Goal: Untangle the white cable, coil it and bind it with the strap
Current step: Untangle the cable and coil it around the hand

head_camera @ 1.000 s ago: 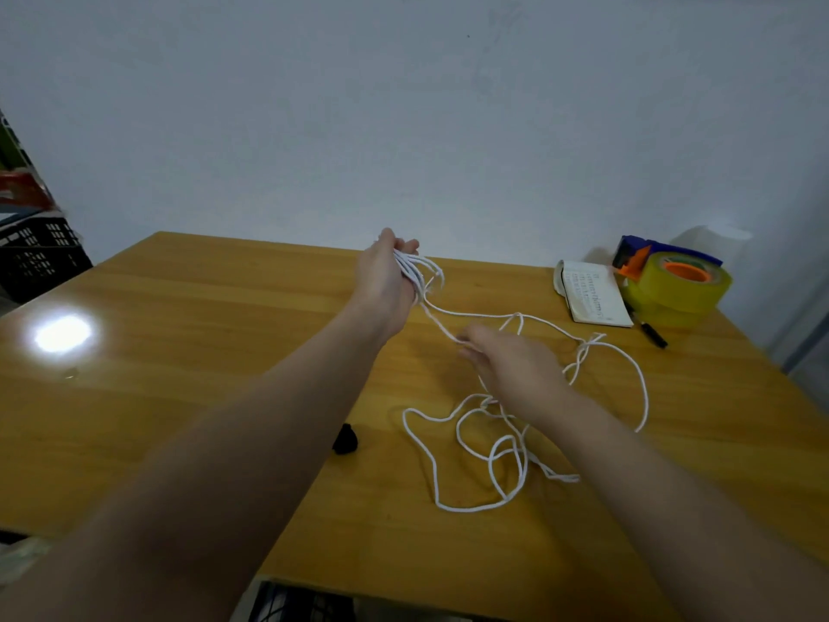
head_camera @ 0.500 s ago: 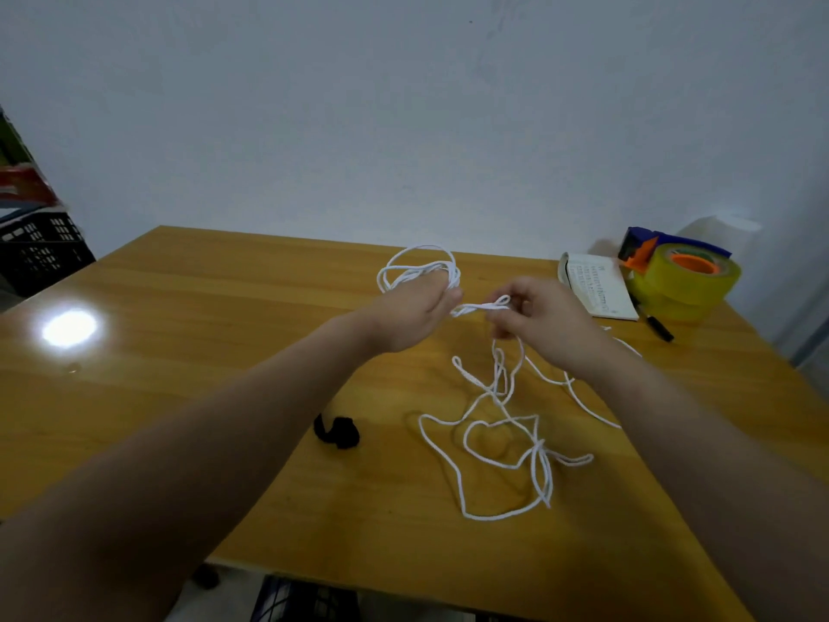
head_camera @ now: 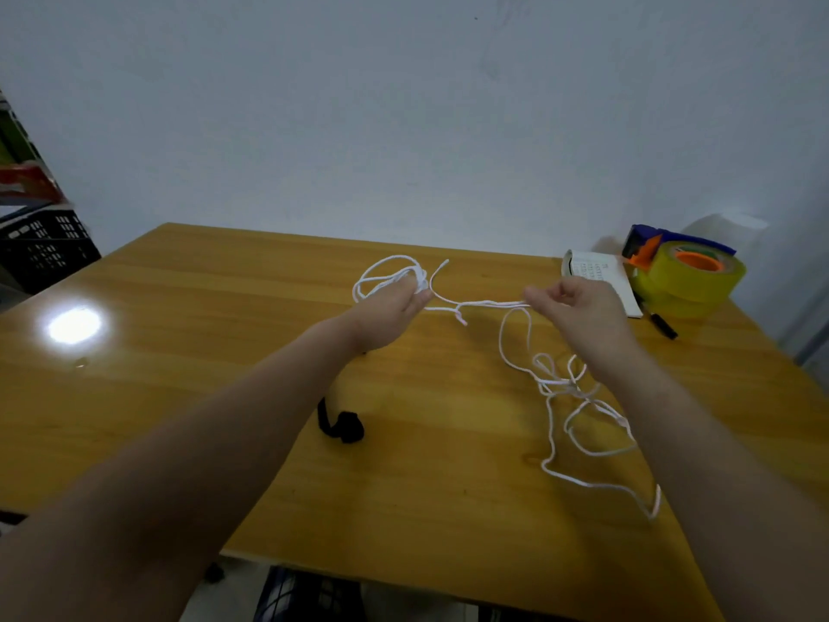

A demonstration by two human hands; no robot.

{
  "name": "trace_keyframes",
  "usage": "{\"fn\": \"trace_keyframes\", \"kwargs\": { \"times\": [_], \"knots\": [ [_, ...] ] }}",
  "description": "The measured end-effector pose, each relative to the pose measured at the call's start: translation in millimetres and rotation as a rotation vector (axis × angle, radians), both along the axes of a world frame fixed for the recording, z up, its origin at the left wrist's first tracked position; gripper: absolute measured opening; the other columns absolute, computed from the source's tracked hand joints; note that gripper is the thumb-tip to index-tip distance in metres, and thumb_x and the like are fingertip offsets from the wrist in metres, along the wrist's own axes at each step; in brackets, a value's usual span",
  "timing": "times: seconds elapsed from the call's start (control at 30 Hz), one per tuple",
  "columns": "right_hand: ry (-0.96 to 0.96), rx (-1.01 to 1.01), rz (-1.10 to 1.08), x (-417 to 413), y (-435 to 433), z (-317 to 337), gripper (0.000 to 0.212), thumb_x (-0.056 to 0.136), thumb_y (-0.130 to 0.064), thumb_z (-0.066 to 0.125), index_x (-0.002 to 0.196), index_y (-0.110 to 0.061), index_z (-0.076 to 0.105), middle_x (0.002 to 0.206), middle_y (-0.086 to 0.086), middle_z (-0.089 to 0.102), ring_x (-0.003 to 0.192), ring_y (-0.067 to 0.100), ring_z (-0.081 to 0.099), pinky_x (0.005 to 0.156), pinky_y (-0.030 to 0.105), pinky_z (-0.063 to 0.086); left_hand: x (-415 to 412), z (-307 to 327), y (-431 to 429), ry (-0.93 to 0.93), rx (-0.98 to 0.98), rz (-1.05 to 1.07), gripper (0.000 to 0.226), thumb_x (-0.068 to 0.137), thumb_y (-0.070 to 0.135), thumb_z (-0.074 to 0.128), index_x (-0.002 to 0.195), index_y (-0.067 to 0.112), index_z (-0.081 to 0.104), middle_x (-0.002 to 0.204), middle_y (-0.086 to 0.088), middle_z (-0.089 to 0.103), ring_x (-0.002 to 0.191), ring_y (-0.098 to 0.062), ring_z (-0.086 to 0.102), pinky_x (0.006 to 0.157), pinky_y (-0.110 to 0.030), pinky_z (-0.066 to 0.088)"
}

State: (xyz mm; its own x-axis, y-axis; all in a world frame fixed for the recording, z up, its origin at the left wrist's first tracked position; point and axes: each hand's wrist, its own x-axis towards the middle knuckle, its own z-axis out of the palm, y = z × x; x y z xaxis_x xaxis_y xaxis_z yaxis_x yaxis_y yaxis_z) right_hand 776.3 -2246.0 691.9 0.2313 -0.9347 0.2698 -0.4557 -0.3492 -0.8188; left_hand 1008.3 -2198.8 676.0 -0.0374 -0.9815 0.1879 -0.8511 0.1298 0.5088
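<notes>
The white cable (head_camera: 551, 388) runs from a small bundle of loops, across a taut stretch between my hands, down into a loose tangle on the wooden table (head_camera: 224, 316). My left hand (head_camera: 394, 307) grips the coiled loops above the table's middle. My right hand (head_camera: 574, 307) pinches the cable to the right of it, with the tangle trailing below and under my right forearm. A free cable end sticks up beside my left hand. The black strap (head_camera: 341, 425) lies curled on the table below my left forearm.
A yellow tape roll in a blue and orange dispenser (head_camera: 686, 273) stands at the back right corner, with a small notepad (head_camera: 596, 278) and a black pen (head_camera: 663, 326) beside it. A black crate (head_camera: 45, 249) sits off the table's left side.
My hands have drawn apart, stretching a length of cable between them. My right hand moved right, and the tangle on the table shifted right and spread out.
</notes>
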Motion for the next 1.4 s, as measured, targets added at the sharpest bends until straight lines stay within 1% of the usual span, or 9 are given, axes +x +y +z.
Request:
{"fn": "trace_keyframes", "kwargs": {
  "times": [0.23,0.33,0.47,0.57,0.73,0.83,1.03,1.23,1.4],
  "knots": [
    [-0.987,0.469,0.160,25.4,15.9,17.2,0.048,0.098,-0.033,0.041,0.061,-0.007,0.059,0.062,0.008,0.064,0.068,0.019,0.067,0.075,0.032,0.058,-11.1,-13.7,6.3,0.104,0.054,-0.012,0.027,0.099,0.036,0.036,0.077,0.021,0.040,0.076,0.006,0.044,0.070,-0.007,0.044,0.072,-0.032,0.034],
    [-1.216,0.518,0.116,29.8,15.5,21.2,0.051,0.096,-0.042,0.042,0.053,-0.014,0.047,0.044,-0.001,0.043,0.041,0.012,0.044,0.047,0.026,0.048,-9.2,-11.5,6.4,0.107,0.064,0.057,0.027,0.099,0.034,0.040,0.078,0.016,0.040,0.074,0.006,0.045,0.073,-0.012,0.047,0.070,-0.029,0.031],
    [-0.684,0.222,-0.115,24.5,2.2,3.6,0.032,0.084,-0.046,0.062,0.074,-0.022,0.043,0.057,-0.006,0.037,0.047,0.010,0.034,0.048,0.028,0.033,-12.7,-5.5,9.1,0.050,0.027,0.061,0.031,0.097,0.032,0.046,0.071,0.020,0.034,0.071,0.008,0.041,0.065,-0.007,0.042,0.058,-0.024,0.025],
    [-0.152,-0.017,0.078,27.7,-1.7,-9.0,0.035,0.075,-0.040,0.073,0.097,-0.025,0.050,0.077,-0.005,0.044,0.067,0.008,0.046,0.063,0.024,0.040,-12.0,-1.1,6.4,0.169,-0.054,0.084,0.020,0.096,0.032,0.048,0.082,0.017,0.048,0.083,0.005,0.053,0.079,-0.012,0.050,0.067,-0.020,0.032],
    [0.402,-0.201,0.371,36.3,-0.2,-12.4,0.009,0.082,-0.030,0.068,0.083,-0.021,0.066,0.083,0.001,0.065,0.087,0.019,0.053,0.079,0.035,0.042,-13.3,9.9,6.2,0.616,-0.090,0.071,0.032,0.099,0.037,0.040,0.076,0.016,0.044,0.056,0.007,0.036,0.053,-0.010,0.036,0.062,-0.029,0.036],
    [0.417,-0.479,0.473,39.6,8.4,-2.3,0.019,0.089,-0.029,0.058,0.083,-0.014,0.068,0.078,0.003,0.065,0.081,0.020,0.042,0.076,0.032,0.033,-15.4,14.6,7.2,0.989,0.040,0.052,0.048,0.099,0.050,0.027,0.068,0.015,0.041,0.055,0.003,0.030,0.050,-0.012,0.030,0.057,-0.028,0.030],
    [0.155,-0.549,0.434,40.9,13.0,33.4,0.027,0.090,-0.032,0.047,0.091,-0.018,0.070,0.074,-0.014,0.060,0.078,0.010,0.038,0.076,0.026,0.031,-34.6,20.3,16.7,1.011,0.386,-0.081,0.071,0.067,0.084,0.006,0.058,0.018,0.030,0.044,0.008,0.024,0.042,-0.011,0.016,0.049,-0.027,0.016],
    [0.151,-0.448,0.202,25.5,-12.1,22.5,0.026,0.090,-0.041,0.046,0.075,-0.031,0.065,0.057,-0.006,0.055,0.076,0.014,0.044,0.085,0.044,0.039,-49.8,41.5,25.8,1.040,0.176,-0.110,0.050,0.099,0.030,0.044,0.050,0.023,0.046,0.044,0.009,0.019,0.036,-0.006,0.015,0.041,-0.019,0.013],
    [0.059,-0.275,0.233,25.8,-10.2,16.2,0.029,0.094,-0.029,0.052,0.067,-0.020,0.058,0.056,-0.003,0.056,0.046,0.001,0.052,0.054,0.015,0.041,-48.8,52.2,23.6,1.248,0.111,-0.092,0.038,0.098,0.026,0.043,0.063,0.014,0.040,0.047,-0.001,0.040,0.030,-0.005,0.019,0.038,-0.013,0.015]
  ]
}}
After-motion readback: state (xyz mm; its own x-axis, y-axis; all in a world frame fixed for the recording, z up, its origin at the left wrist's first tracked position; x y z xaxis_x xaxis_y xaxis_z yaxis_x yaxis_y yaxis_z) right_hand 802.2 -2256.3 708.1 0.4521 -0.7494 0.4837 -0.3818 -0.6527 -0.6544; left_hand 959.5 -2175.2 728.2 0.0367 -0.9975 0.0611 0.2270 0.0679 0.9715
